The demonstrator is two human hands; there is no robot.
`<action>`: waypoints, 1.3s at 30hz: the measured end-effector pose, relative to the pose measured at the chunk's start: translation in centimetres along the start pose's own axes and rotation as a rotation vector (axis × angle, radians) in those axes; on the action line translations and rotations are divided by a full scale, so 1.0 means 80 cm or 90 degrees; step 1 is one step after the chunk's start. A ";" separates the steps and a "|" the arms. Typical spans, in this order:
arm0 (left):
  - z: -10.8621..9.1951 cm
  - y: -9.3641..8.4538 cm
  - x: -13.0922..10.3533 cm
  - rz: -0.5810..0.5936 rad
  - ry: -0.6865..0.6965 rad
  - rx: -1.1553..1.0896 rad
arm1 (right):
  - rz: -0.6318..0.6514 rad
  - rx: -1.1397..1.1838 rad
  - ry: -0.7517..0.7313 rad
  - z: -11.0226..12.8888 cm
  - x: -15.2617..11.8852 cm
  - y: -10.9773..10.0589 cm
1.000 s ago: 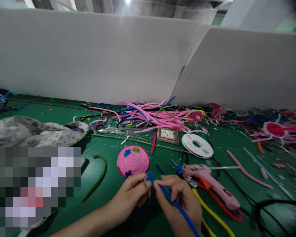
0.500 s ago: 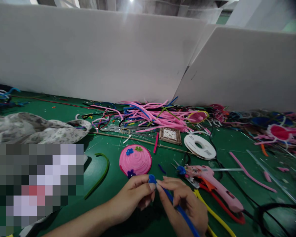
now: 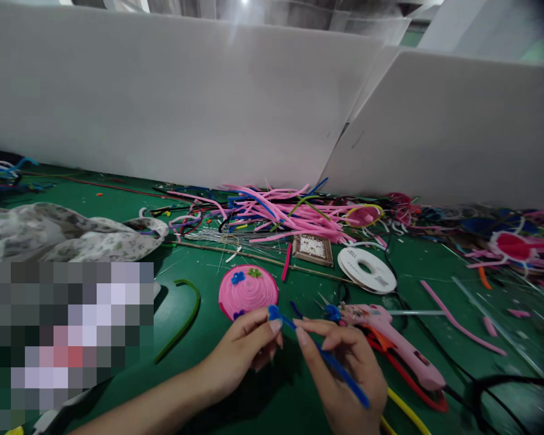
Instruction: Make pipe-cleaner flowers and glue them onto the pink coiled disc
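Observation:
My left hand (image 3: 249,341) pinches a small looped end of a blue pipe cleaner (image 3: 344,371) between thumb and fingers. The straight length of that pipe cleaner runs through the closed fingers of my right hand (image 3: 347,368), its tail crossing the palm toward the lower right. Just beyond my left hand lies a pink coiled disc (image 3: 249,291) with blue and green flower shapes on it; my fingertips partly cover its lower blue flower. A short dark blue piece (image 3: 296,309) rests on the table between the disc and my right hand.
A pink glue gun (image 3: 403,344) and red-handled tool (image 3: 428,399) lie right of my right hand. Behind are a white spool (image 3: 367,269), a small frame (image 3: 312,249) and piled pink pipe cleaners (image 3: 281,211). A curved green piece (image 3: 190,320) and patterned cloth (image 3: 72,232) lie left.
My hands have moved slightly apart, exposing a short stretch of blue pipe cleaner between them. The looped end has risen a little and shifted left, with more of its shape showing.

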State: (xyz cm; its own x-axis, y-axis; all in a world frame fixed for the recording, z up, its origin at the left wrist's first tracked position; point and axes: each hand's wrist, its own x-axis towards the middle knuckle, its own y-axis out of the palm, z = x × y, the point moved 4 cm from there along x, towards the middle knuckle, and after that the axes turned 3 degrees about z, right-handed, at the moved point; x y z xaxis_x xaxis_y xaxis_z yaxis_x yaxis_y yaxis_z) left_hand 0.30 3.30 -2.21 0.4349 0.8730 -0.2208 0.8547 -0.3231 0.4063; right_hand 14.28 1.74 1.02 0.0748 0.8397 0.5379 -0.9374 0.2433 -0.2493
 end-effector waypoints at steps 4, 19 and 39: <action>-0.001 0.002 0.001 -0.005 0.003 -0.015 | -0.001 0.064 0.059 -0.001 -0.003 0.004; 0.002 0.004 -0.002 -0.010 -0.022 -0.051 | -0.022 0.125 0.077 0.001 0.004 0.003; 0.004 -0.002 0.003 -0.046 -0.020 -0.103 | 0.021 -0.040 -0.045 -0.002 0.002 0.002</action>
State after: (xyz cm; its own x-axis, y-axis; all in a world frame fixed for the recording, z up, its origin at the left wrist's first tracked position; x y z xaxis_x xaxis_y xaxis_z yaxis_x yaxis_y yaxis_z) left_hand 0.39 3.47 -2.61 0.3849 0.8793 -0.2805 0.8283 -0.1950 0.5253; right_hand 14.18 1.97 0.94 0.0185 0.8116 0.5839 -0.9158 0.2481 -0.3158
